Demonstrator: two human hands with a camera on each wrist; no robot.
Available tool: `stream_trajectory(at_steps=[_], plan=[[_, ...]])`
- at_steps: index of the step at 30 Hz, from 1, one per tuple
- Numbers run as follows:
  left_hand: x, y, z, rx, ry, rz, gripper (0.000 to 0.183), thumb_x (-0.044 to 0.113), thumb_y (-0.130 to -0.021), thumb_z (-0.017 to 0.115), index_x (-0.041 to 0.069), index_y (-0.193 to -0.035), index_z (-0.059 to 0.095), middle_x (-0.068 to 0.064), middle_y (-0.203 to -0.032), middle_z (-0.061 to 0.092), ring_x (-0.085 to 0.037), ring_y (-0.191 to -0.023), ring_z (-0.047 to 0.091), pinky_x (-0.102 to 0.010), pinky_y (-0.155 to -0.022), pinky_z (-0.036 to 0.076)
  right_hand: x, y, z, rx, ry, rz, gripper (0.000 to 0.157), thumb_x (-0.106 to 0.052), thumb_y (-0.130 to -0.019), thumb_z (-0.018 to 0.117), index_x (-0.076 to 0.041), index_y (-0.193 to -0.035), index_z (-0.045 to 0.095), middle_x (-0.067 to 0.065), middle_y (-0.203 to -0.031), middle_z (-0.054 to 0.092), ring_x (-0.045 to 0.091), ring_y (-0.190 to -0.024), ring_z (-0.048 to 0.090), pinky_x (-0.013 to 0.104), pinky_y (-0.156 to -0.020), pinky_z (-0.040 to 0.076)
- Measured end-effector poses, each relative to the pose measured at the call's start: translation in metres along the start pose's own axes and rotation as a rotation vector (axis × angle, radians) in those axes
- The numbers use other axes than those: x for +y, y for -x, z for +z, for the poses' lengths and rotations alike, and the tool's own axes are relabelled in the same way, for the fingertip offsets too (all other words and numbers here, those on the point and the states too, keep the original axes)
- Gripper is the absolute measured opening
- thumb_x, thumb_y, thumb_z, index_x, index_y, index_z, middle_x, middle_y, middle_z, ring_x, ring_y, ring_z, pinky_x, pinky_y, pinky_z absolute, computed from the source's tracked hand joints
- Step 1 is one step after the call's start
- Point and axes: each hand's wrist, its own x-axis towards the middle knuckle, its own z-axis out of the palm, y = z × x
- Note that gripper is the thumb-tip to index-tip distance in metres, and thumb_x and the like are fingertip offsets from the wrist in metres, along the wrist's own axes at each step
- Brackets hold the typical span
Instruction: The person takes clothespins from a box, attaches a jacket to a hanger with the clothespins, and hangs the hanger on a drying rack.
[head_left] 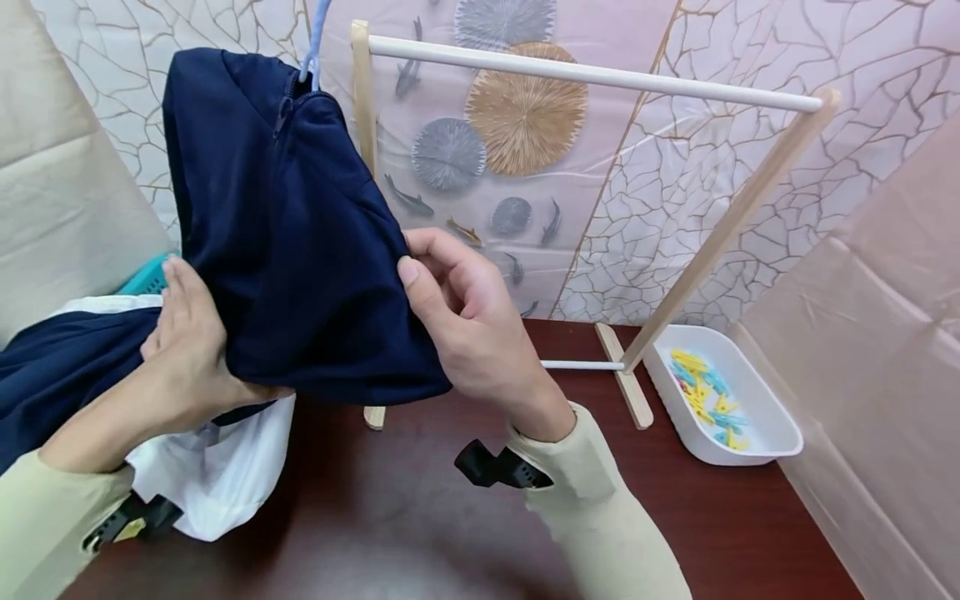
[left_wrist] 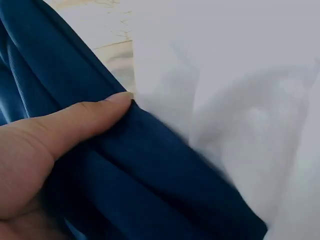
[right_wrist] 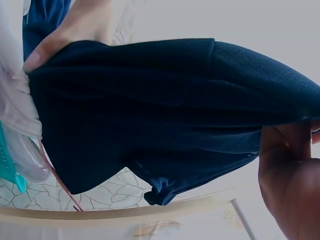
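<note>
A navy garment (head_left: 315,250) with a short zipper at its neck hangs before me on a light blue hanger (head_left: 313,50); only the hook shows. My right hand (head_left: 472,325) pinches its right edge between thumb and forefinger. At the lower left, my left hand (head_left: 183,342) holds the cloth, fingers stretched upward in the head view. Its thumb (left_wrist: 95,117) lies over the navy fabric in the left wrist view, the other fingers mostly hidden. The right wrist view shows the garment (right_wrist: 150,100) drawn out between both hands.
Navy and white clothes (head_left: 217,467) lie at the left beside a teal basket (head_left: 146,275). A wooden drying rack (head_left: 720,225) with white rods stands behind. At the right, a white bin (head_left: 780,433) contains several yellow and blue clothespins (head_left: 705,392). Fabric walls surround the dark table (head_left: 420,517).
</note>
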Motion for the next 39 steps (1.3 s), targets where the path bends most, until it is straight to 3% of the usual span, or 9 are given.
stream_trajectory(at_steps=[5, 12, 15, 18, 22, 25, 28, 33, 39], plan=[[-0.01, -0.023, 0.0, -0.044, 0.053, 0.027, 0.166, 0.04, -0.062, 0.098, -0.002, -0.149, -0.038, -0.025, -0.16, -0.037, -0.07, -0.143, -0.005, -0.084, -0.107, 0.011, -0.003, -0.001, -0.002, 0.009, -0.019, -0.01, 0.023, -0.002, -0.104, 0.046, 0.012, -0.119, 0.058, 0.004, -0.083, 0.061, 0.01, -0.07, 0.057, 0.022, -0.065, 0.048], [-0.04, -0.051, -0.004, 0.036, 0.063, 0.032, 0.158, 0.027, -0.067, 0.093, -0.001, -0.149, -0.039, -0.026, -0.161, -0.034, -0.065, -0.147, -0.006, -0.083, -0.109, 0.011, -0.013, 0.0, -0.004, 0.013, -0.03, -0.026, 0.023, -0.001, -0.104, 0.047, 0.011, -0.12, 0.058, 0.01, -0.087, 0.065, 0.01, -0.074, 0.061, 0.023, -0.069, 0.052], [-0.057, -0.06, -0.006, -0.01, 0.048, -0.007, 0.157, 0.031, -0.07, 0.091, 0.0, -0.146, -0.043, -0.026, -0.159, -0.038, -0.06, -0.149, -0.012, -0.081, -0.111, 0.01, -0.016, 0.002, -0.007, 0.026, -0.047, -0.015, 0.024, -0.002, -0.105, 0.047, 0.011, -0.122, 0.058, 0.006, -0.089, 0.067, 0.01, -0.077, 0.063, 0.023, -0.072, 0.054], [-0.073, -0.068, -0.007, -0.08, 0.051, 0.037, 0.159, 0.03, -0.072, 0.092, -0.001, -0.142, -0.047, -0.036, -0.156, -0.034, -0.065, -0.147, -0.006, -0.078, -0.113, 0.01, -0.017, 0.005, -0.012, 0.039, -0.081, -0.003, 0.025, -0.001, -0.105, 0.046, 0.012, -0.122, 0.057, -0.001, -0.092, 0.068, 0.01, -0.081, 0.065, 0.024, -0.076, 0.055], [-0.09, -0.074, -0.011, -0.239, -0.009, 0.042, 0.157, 0.038, -0.076, 0.09, 0.0, -0.142, -0.047, -0.059, -0.144, 0.019, -0.072, -0.132, 0.029, -0.086, -0.104, 0.012, -0.018, 0.01, -0.018, 0.058, -0.086, -0.009, 0.025, -0.002, -0.105, 0.045, 0.013, -0.122, 0.058, -0.004, -0.093, 0.067, 0.012, -0.084, 0.065, 0.024, -0.078, 0.054], [-0.098, -0.076, -0.016, -0.321, -0.102, -0.019, 0.148, 0.052, -0.076, 0.086, -0.003, -0.153, -0.027, -0.054, -0.133, 0.041, -0.07, -0.122, 0.041, -0.088, -0.093, 0.019, -0.018, 0.014, -0.022, 0.063, -0.056, -0.009, 0.025, -0.003, -0.105, 0.046, 0.013, -0.12, 0.058, -0.006, -0.09, 0.067, 0.011, -0.082, 0.063, 0.023, -0.076, 0.053], [-0.104, -0.077, -0.02, -0.335, -0.154, -0.028, 0.126, 0.056, -0.077, 0.083, -0.007, -0.156, 0.008, -0.048, -0.142, 0.036, -0.068, -0.125, 0.037, -0.09, -0.09, 0.019, -0.014, 0.02, -0.027, 0.068, -0.023, 0.007, 0.025, -0.004, -0.105, 0.046, 0.013, -0.119, 0.058, -0.008, -0.087, 0.066, 0.01, -0.078, 0.062, 0.022, -0.073, 0.052], [-0.107, -0.074, -0.027, -0.301, -0.179, 0.001, 0.089, 0.039, -0.089, 0.077, -0.008, -0.15, 0.032, -0.047, -0.141, 0.039, -0.069, -0.127, 0.034, -0.094, -0.089, 0.012, -0.003, 0.029, -0.037, 0.089, -0.004, 0.042, 0.026, -0.005, -0.105, 0.046, 0.013, -0.12, 0.058, -0.006, -0.089, 0.066, 0.009, -0.081, 0.063, 0.02, -0.076, 0.052], [-0.098, -0.068, -0.043, -0.072, -0.133, 0.174, 0.047, 0.015, -0.088, 0.07, -0.013, -0.121, 0.052, -0.045, -0.115, 0.058, -0.064, -0.106, 0.055, -0.073, -0.088, 0.04, 0.006, 0.039, -0.047, 0.102, -0.016, 0.044, 0.024, -0.005, -0.106, 0.046, 0.012, -0.118, 0.057, -0.004, -0.088, 0.065, 0.01, -0.081, 0.062, 0.02, -0.075, 0.053]])
